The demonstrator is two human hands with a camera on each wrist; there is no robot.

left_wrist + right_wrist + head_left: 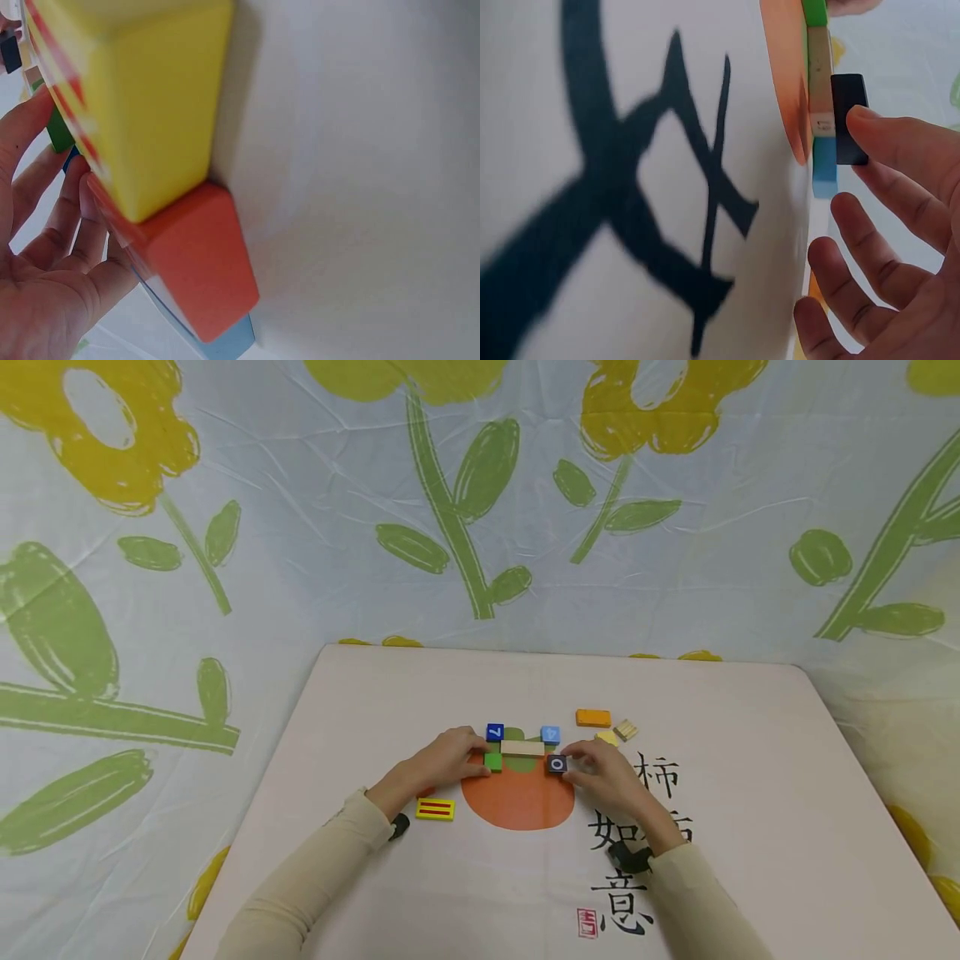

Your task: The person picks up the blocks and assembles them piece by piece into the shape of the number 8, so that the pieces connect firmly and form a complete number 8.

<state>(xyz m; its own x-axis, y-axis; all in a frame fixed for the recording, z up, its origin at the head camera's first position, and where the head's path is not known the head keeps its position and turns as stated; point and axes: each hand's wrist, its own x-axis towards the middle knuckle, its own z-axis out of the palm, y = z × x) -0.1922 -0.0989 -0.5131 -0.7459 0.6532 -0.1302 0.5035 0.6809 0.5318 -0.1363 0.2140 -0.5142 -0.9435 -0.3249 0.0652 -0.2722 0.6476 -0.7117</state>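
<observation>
My left hand (444,758) pinches a small green block (492,762) between thumb and index finger, at the left end of a pale wooden plank (522,748). Just behind the green block lies a dark blue block with a 7 (495,732). At the plank's right end, my right hand (606,770) holds a black block with a white 0 (557,764) by thumb and index finger. In the right wrist view this black block (850,118) appears raised off the table, its other fingers spread. A light blue block with a 4 (551,734) sits behind it.
A yellow block with red stripes (435,810) lies by my left wrist, with a red block (202,262) beside it. Beyond my right hand are an orange block (593,717), a ridged tan block (626,730) and a yellow piece (607,738). The table mat (420,893) has a persimmon print.
</observation>
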